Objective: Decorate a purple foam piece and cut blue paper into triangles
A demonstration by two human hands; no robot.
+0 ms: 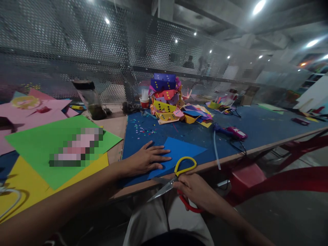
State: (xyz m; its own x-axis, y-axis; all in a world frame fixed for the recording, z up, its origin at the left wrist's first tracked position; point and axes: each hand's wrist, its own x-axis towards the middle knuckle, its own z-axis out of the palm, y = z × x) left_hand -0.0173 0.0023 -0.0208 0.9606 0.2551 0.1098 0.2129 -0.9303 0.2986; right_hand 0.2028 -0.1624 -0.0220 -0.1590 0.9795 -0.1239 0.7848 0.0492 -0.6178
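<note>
A piece of bright blue paper (183, 147) lies on the dark blue table top, close to the front edge. My left hand (146, 158) rests flat on the paper's left part, fingers stretched out to the right. In my right hand (193, 189) is a pair of scissors (167, 186) with one yellow and one red handle. The blades are parted and point left, at the table's front edge. The lower blade hangs in front of the edge over my lap. Whether the upper blade touches the paper I cannot tell.
Green paper (46, 140) and yellow paper (30, 181) lie at left, near a tumbler (93, 102). Stacked paper bands (165, 95) stand at the back. A glue gun (222, 130) with its glue stick lies at right, by a red chair (251, 174).
</note>
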